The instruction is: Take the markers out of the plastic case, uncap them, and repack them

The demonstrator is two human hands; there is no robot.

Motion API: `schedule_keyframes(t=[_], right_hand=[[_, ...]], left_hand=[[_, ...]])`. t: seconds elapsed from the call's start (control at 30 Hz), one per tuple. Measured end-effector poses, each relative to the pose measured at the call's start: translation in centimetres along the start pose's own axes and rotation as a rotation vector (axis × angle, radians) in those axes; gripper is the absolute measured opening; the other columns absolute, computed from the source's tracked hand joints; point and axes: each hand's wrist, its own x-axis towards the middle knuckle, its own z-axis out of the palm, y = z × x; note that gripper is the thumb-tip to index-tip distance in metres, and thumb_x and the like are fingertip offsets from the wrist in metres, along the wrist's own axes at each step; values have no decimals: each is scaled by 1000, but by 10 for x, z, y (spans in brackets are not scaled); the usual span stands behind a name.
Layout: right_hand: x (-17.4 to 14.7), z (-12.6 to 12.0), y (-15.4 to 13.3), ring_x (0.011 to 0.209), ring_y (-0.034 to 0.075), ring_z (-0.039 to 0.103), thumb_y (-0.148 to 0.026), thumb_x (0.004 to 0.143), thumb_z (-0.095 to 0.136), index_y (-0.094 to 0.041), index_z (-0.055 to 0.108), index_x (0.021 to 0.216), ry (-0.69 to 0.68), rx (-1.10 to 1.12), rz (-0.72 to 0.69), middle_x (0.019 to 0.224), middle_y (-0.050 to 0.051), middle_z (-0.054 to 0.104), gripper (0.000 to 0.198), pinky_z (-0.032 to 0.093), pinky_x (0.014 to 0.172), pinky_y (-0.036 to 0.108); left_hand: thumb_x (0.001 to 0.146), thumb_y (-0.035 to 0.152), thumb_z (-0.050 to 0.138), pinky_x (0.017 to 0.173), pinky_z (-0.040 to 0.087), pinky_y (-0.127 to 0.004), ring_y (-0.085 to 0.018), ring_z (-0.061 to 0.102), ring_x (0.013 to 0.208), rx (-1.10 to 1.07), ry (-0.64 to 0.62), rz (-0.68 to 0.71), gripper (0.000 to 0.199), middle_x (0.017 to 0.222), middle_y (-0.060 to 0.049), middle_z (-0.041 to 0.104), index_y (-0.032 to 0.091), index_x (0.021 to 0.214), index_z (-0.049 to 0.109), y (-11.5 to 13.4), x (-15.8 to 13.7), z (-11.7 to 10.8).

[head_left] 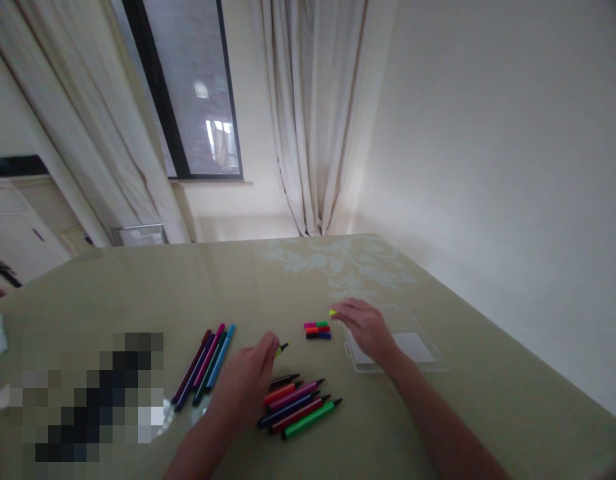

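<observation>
My left hand (245, 377) is closed round a yellow marker (282, 349), whose dark tip points to the right without a cap. A yellow cap (333, 313) is pinched in the fingertips of my right hand (365, 327). Just left of that hand, several coloured caps (317, 331) lie grouped in rows on the table. Several uncapped markers, among them a green marker (312, 419), lie side by side to the right of my left wrist. Farther left lies a row of capped markers (203, 367), including brown, purple, pink, dark green and blue ones.
A clear plastic case (428, 357) with a white insert lies partly beneath my right forearm. The greenish table (228, 280) reaches back toward the curtains (313, 120) and a window. A pixelated dark object covers the lower left. The wall (513, 200) runs along the table's right side.
</observation>
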Motion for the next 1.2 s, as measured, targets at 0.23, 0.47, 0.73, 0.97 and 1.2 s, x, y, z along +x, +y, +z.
schedule_keyframes(t=[0.23, 0.47, 0.73, 0.97, 1.2], right_hand=[[-2, 2, 9, 83, 17, 65, -38, 101, 60, -22, 78, 103, -72, -32, 168, 94, 5, 67, 25, 51, 76, 28], [-3, 25, -23, 92, 21, 65, -28, 94, 70, -20, 71, 100, -412, -117, 175, 98, 5, 70, 10, 46, 80, 29], [-2, 26, -23, 91, 21, 65, -27, 93, 70, -20, 69, 98, -429, -175, 243, 99, 4, 68, 9, 45, 77, 29], [-3, 31, -23, 92, 22, 66, -28, 94, 70, -19, 70, 97, -385, -197, 263, 102, 6, 67, 9, 50, 79, 31], [-5, 36, -38, 111, 24, 65, -37, 98, 65, -24, 56, 141, -262, -17, 57, 121, 9, 68, 45, 53, 95, 36]], left_hand=[[105, 39, 34, 69, 39, -29, -20, 67, 82, -61, 9, 55, 31, 88, -3, 71, 23, 89, 55, -14, 2, -4], [97, 40, 51, 72, 42, -29, -19, 61, 83, -108, -103, 159, 26, 89, -4, 66, 21, 82, 59, -17, -1, 4], [103, 30, 38, 86, 47, -38, -26, 64, 99, 286, 206, -150, 26, 103, -10, 68, 19, 99, 61, -34, 4, -12], [104, 32, 39, 85, 50, -38, -29, 65, 107, 504, 162, -289, 32, 116, -16, 65, 13, 118, 61, -52, 2, -9], [107, 33, 29, 73, 47, -30, -21, 68, 83, -12, -14, -30, 30, 91, -5, 70, 20, 104, 56, -13, 7, 6]])
